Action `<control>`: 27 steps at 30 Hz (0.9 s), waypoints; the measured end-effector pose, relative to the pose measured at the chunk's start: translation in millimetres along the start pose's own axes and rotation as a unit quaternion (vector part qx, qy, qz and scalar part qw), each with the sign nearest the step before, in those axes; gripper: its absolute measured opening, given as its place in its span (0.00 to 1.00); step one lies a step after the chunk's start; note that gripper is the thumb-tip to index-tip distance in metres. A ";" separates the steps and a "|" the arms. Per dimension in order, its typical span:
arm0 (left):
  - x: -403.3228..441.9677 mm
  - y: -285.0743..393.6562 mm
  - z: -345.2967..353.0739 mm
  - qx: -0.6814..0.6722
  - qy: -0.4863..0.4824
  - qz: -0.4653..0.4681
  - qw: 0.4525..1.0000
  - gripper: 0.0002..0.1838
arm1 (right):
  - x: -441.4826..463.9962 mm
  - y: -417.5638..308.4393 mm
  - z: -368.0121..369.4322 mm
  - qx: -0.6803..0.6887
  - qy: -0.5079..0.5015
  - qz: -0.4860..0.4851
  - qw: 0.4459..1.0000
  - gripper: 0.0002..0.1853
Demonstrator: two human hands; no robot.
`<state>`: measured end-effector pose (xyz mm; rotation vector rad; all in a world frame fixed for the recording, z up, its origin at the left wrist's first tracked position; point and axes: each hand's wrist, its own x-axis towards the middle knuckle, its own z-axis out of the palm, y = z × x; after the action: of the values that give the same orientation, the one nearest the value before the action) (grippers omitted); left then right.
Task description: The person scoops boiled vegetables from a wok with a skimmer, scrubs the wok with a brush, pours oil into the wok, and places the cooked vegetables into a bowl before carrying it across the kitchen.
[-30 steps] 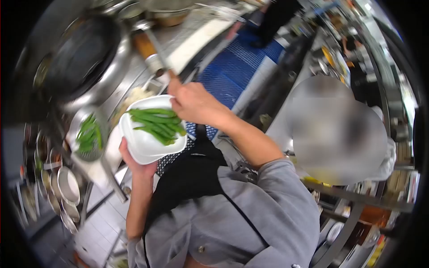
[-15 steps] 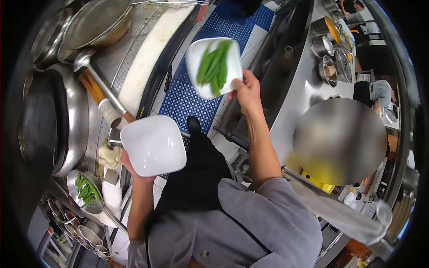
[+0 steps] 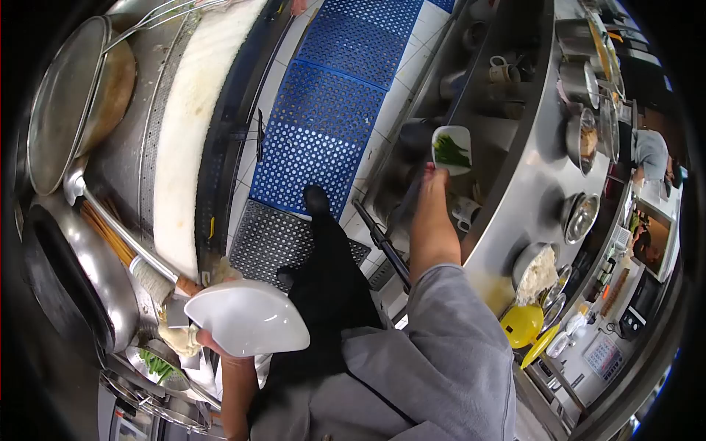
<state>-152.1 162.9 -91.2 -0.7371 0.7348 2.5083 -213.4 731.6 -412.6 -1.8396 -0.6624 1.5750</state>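
Observation:
A white square bowl (image 3: 250, 317) is gripped at its near-left edge by my left hand (image 3: 219, 348); the bowl is tilted and its inside looks bare. On the other side, my right hand (image 3: 434, 178) is stretched far out, its fingers closed on the near rim of a small white plate (image 3: 462, 138). Long green beans (image 3: 450, 152) lie on that plate. It is held at the opening of a steel under-counter shelf (image 3: 482, 182). More green beans (image 3: 158, 365) sit in a perforated strainer ladle (image 3: 179, 381) below my left hand.
At left are a wok (image 3: 121, 287), a large metal strainer (image 3: 66, 103), a ladle (image 3: 118, 220) and a bamboo brush (image 3: 110, 228). Mugs (image 3: 503, 71) stand on the shelf. Metal bowls (image 3: 581, 213) and a yellow bowl (image 3: 521, 325) line the right counter. A person (image 3: 651, 154) stands beyond it.
My right hand has carried the plate of green beans away and right, from over the blue mat to the under-counter shelf. The bowl in my left hand has tipped and lowered. My view has turned.

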 end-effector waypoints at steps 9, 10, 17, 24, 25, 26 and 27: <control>-3.1 0.4 8.8 -0.023 -0.011 0.011 1.000 0.57 | 31.7 -4.3 -31.6 0.094 -0.089 0.000 0.992 0.13; -8.7 -2.7 1.1 -0.055 -0.006 0.022 0.998 0.55 | 36.2 -4.4 -24.2 0.051 -0.090 -0.002 0.995 0.14; -76.6 18.6 -22.0 -0.063 0.037 0.029 0.997 0.43 | -278.1 -49.4 44.0 -0.091 -0.588 -0.018 0.804 0.26; -192.7 45.1 -55.6 -0.085 0.027 0.091 0.992 0.41 | -623.1 -14.0 -155.2 -0.452 -0.854 -0.024 0.258 0.27; -211.0 48.1 -65.2 -0.078 0.036 0.109 0.990 0.41 | -645.1 -5.4 -176.3 -0.479 -0.850 -0.047 0.214 0.25; -229.6 50.7 -72.8 -0.071 0.045 0.125 0.989 0.40 | -657.4 7.1 -193.5 -0.456 -0.862 -0.016 0.221 0.21; -248.3 52.7 -77.8 -0.065 0.056 0.137 0.987 0.40 | -666.4 16.9 -204.9 -0.465 -0.859 -0.007 0.212 0.20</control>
<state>40.1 16.5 18.8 -0.8815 0.7620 2.8042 -120.2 213.4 44.7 1.0363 -2.8086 2.8277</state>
